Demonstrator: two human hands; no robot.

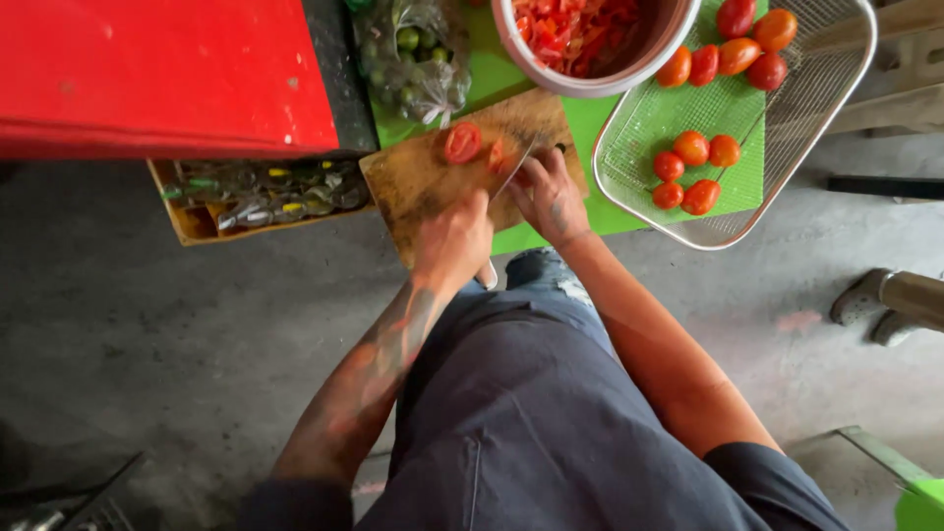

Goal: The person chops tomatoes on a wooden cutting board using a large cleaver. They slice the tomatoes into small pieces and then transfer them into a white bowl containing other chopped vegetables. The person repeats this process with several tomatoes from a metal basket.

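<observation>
Now a tomato (462, 143) is being sliced: the knife (512, 177) is gripped in the closed left hand (452, 241), the pieces steadied under the curled right hand (551, 197); next, another careful cut.

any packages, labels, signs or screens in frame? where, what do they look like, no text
Clear plastic bag: top centre, beside the wooden cutting board, knotted, holding small green round fruit.
Yellow crate: under the red table, left of the board, filled with clear bottles.
No signs or screens visible; labels too small to tell.
</observation>
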